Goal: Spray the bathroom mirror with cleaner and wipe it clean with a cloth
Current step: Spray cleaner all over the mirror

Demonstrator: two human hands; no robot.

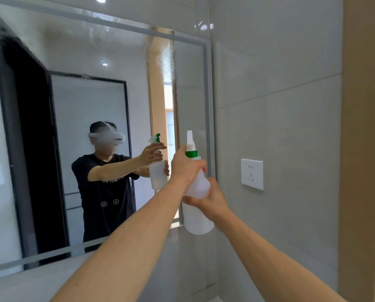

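Note:
A white spray bottle with a green collar and white nozzle is held up in front of the mirror's right edge. My left hand grips its neck at the trigger. My right hand holds the bottle's body from the right side. The large wall mirror fills the left of the view, with fine spray droplets fogging its upper part and left edge. It reflects a person holding the bottle. No cloth is in view.
A white wall socket sits on the grey tiled wall right of the mirror. A wooden door frame runs down the far right. A pale ledge lies below the mirror.

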